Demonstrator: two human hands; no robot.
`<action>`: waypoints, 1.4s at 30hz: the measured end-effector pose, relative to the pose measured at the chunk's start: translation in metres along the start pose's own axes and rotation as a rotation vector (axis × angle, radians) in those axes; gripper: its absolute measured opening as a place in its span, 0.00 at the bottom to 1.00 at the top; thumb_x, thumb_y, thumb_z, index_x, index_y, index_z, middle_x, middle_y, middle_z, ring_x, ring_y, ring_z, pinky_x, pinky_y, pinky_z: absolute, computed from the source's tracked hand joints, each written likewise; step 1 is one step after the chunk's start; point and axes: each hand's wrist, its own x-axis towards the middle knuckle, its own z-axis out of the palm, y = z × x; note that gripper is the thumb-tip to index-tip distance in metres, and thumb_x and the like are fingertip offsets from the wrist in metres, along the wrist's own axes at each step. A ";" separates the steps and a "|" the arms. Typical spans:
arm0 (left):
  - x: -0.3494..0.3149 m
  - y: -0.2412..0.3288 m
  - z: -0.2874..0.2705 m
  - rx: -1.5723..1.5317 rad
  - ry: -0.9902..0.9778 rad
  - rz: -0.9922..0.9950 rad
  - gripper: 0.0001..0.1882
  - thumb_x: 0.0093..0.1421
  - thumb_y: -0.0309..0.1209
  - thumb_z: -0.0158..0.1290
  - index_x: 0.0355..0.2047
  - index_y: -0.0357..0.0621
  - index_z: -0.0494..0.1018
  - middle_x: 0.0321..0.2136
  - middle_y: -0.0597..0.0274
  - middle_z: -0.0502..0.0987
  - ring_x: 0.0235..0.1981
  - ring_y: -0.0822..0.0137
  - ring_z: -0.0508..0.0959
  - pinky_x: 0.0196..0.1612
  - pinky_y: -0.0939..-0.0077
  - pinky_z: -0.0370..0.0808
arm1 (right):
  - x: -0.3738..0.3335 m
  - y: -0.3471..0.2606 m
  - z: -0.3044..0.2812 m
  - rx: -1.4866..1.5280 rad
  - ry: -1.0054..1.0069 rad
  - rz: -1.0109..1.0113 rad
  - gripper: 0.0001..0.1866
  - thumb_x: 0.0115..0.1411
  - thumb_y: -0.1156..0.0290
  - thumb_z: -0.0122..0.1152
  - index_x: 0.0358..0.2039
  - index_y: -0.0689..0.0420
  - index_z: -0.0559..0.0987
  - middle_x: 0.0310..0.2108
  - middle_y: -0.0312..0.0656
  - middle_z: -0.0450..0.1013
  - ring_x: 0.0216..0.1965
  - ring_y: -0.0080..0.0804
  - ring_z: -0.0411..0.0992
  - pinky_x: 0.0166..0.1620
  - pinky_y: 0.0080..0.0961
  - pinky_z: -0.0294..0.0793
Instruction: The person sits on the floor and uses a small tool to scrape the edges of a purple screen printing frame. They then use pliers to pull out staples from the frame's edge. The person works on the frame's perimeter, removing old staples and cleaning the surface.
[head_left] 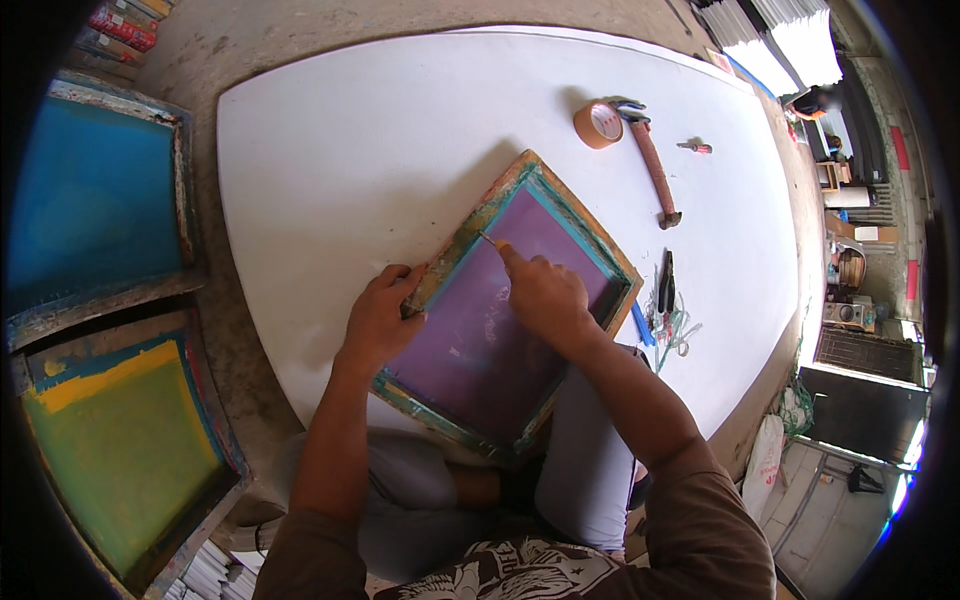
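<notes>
A wooden screen-printing frame [610,258] with purple mesh [470,340] lies tilted, its far part over the white board and its near corner by my lap. My left hand [378,315] is closed around the frame's left edge, fingers on the wood and thumb near the inner side. Above the mesh, my right hand [545,295] is closed on a thin metal-tipped tool [488,238], index finger stretched along it. The tip meets the inner edge of the upper left rail. My fingers hide most of the tool, so its kind is unclear.
On the white board [330,150] lie a roll of brown tape [599,124], a hammer [652,165], a small screwdriver [697,147], black-handled pliers [666,282], a blue strip [642,325] and tangled scraps [683,330]. Blue [95,200] and yellow-green [130,440] screens stand left.
</notes>
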 end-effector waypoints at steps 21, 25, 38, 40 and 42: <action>0.001 -0.002 0.000 0.022 0.022 0.026 0.36 0.50 0.25 0.65 0.63 0.40 0.72 0.54 0.57 0.74 0.54 0.50 0.76 0.56 0.61 0.75 | 0.017 0.031 0.031 0.664 0.026 -0.064 0.22 0.73 0.67 0.51 0.66 0.49 0.74 0.43 0.55 0.81 0.40 0.53 0.81 0.46 0.43 0.79; 0.003 0.005 -0.004 -0.080 -0.017 -0.001 0.37 0.50 0.25 0.65 0.63 0.42 0.72 0.54 0.56 0.74 0.53 0.50 0.76 0.56 0.62 0.75 | 0.013 0.033 0.049 0.784 0.033 0.056 0.21 0.74 0.64 0.52 0.65 0.50 0.76 0.32 0.44 0.79 0.24 0.33 0.74 0.32 0.32 0.75; 0.001 0.002 -0.001 -0.066 0.012 0.010 0.37 0.51 0.27 0.66 0.64 0.43 0.72 0.55 0.55 0.73 0.54 0.51 0.76 0.57 0.63 0.74 | 0.012 0.038 0.029 0.621 0.262 -0.021 0.19 0.70 0.64 0.57 0.60 0.43 0.80 0.38 0.50 0.82 0.40 0.53 0.80 0.43 0.46 0.78; 0.001 0.003 -0.003 -0.075 0.007 -0.004 0.37 0.51 0.27 0.66 0.64 0.44 0.72 0.55 0.55 0.73 0.54 0.52 0.76 0.57 0.63 0.74 | 0.009 0.028 0.017 0.585 0.185 0.038 0.19 0.69 0.64 0.58 0.59 0.42 0.80 0.40 0.51 0.82 0.43 0.56 0.79 0.45 0.49 0.78; 0.001 0.008 -0.005 -0.085 -0.015 -0.038 0.37 0.51 0.27 0.66 0.64 0.44 0.71 0.54 0.55 0.73 0.54 0.52 0.76 0.56 0.63 0.74 | 0.008 0.027 0.015 0.557 0.174 0.055 0.18 0.69 0.65 0.58 0.59 0.42 0.80 0.38 0.52 0.82 0.41 0.56 0.80 0.44 0.49 0.78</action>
